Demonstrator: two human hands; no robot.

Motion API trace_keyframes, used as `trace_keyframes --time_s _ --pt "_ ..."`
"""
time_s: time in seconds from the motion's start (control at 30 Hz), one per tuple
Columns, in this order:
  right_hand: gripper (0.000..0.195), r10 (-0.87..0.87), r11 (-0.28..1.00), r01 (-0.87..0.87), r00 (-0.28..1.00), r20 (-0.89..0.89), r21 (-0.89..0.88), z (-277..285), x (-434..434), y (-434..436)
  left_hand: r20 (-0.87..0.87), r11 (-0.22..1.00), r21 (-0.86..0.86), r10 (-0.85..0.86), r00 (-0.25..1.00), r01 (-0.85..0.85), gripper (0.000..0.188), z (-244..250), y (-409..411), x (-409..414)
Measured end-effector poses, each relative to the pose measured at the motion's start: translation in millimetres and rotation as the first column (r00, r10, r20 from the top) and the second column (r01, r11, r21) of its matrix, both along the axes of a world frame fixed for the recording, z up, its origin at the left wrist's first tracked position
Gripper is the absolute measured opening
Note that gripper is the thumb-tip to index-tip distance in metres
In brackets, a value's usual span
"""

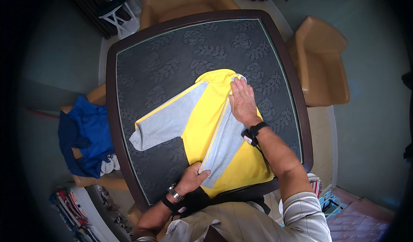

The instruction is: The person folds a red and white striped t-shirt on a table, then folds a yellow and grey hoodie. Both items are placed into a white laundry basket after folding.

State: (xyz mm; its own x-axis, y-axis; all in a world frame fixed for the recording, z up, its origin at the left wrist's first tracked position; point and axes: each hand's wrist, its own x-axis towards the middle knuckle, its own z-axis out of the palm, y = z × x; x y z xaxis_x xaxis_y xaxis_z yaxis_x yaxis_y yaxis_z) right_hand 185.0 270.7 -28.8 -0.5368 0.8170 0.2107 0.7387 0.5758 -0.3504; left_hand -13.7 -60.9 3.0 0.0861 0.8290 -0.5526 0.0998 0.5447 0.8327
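A yellow long-sleeved top [196, 122] with grey sleeves and yellow piping lies on a dark table with a floral-patterned surface. Its collar end points away from me. One sleeve [171, 117] stretches out to the left, while the other [222, 142] is folded over the body towards me. My right hand [242, 100] rests flat on the garment near the shoulder of the folded sleeve. Near the table's front edge, my left hand [194, 179] pinches the cuff end of that sleeve between thumb and fingers.
The table's dark wooden rim [111, 90] surrounds the cloth. Blue clothing [92, 125] drapes a chair at left. Tan armchairs stand at the far side [190, 3] and right [322, 64]. A folding stool [119, 16] is at far left, stacked clothes [69, 209] at lower left.
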Motion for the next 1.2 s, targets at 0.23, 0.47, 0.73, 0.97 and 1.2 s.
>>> trace_keyframes --time_s 0.23,0.47,0.73,0.97,1.2 --pt "0.056 -0.006 1.0 0.006 1.0 -0.018 0.01 6.6 0.6 1.6 0.044 0.968 0.042 0.244 0.969 -0.246 0.017 8.8 -8.3 13.7" --pt "0.028 -0.125 0.97 0.046 0.937 -0.326 -0.24 45.7 17.1 12.1 -0.239 0.946 0.282 0.229 0.944 -0.158 0.026 57.5 -1.9 23.1" --pt "0.027 -0.31 0.571 0.066 0.94 -0.14 -0.818 81.5 7.9 48.9 -0.416 0.824 0.545 0.107 0.903 0.154 0.033 99.0 14.4 47.9" --pt "0.046 -0.105 0.492 0.106 0.993 0.062 -0.864 98.0 -2.1 64.2 -0.408 0.717 0.626 -0.032 0.912 0.306 0.037 109.8 37.4 83.4" --pt "0.054 -0.102 0.462 0.147 0.988 0.113 -0.874 97.1 6.6 74.7 -0.467 0.667 0.592 -0.174 0.867 0.452 0.04 96.5 71.0 139.9"
